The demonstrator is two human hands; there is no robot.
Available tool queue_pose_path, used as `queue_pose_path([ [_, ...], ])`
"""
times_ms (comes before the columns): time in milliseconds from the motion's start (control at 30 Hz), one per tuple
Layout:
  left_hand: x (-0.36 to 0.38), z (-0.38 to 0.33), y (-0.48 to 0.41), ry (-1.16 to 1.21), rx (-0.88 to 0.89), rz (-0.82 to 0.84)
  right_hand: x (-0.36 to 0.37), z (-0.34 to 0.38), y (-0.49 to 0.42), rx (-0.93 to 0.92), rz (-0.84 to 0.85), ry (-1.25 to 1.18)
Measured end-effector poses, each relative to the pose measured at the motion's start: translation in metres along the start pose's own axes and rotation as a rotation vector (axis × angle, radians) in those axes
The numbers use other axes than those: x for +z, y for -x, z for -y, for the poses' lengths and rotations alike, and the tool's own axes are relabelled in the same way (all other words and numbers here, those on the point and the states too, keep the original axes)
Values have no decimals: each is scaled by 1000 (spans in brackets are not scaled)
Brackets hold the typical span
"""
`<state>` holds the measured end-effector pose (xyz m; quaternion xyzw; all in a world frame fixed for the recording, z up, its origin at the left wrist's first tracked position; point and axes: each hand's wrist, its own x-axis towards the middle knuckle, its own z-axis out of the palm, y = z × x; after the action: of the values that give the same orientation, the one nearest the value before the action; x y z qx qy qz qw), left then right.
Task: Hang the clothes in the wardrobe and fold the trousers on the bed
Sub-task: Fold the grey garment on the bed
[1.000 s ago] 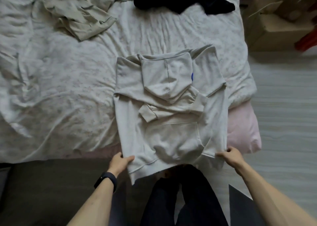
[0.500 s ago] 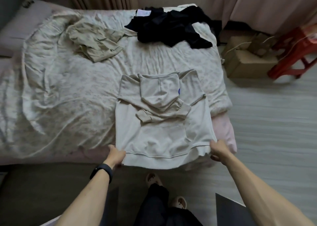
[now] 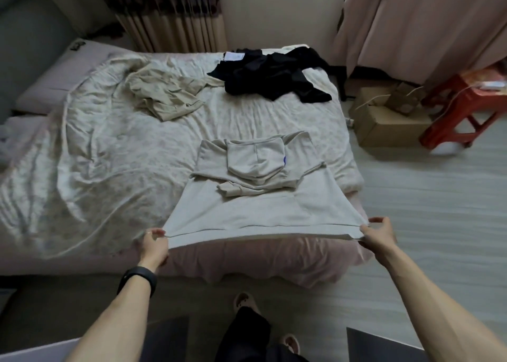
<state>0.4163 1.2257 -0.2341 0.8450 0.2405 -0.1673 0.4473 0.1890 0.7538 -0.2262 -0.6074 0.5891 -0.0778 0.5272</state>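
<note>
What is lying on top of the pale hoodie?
On the hoodie lie its own hood and a folded sleeve. The part under them is covered and cannot be seen.

Bare forearms, black wristband (image 3: 137,279), dark trousers (image 3: 244,334), slippers (image 3: 242,300).

Pale plank floor (image 3: 439,224), red stool (image 3: 463,106), pink curtain (image 3: 411,24)

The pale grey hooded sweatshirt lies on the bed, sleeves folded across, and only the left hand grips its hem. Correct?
No: the head view shows the left hand and the right hand each pinching a hem corner. The pale grey hooded sweatshirt does lie on the bed, sleeves folded across.
</note>
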Motion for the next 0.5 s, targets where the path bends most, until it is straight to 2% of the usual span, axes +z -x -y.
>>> queue_pose_path([
  [300, 4, -4, 3, 62, -77, 82, 11, -4, 0, 201, -27, -227],
  [500, 4, -58, -35, 200, -130, 94, 17, 61, -34, 289, 0, -434],
])
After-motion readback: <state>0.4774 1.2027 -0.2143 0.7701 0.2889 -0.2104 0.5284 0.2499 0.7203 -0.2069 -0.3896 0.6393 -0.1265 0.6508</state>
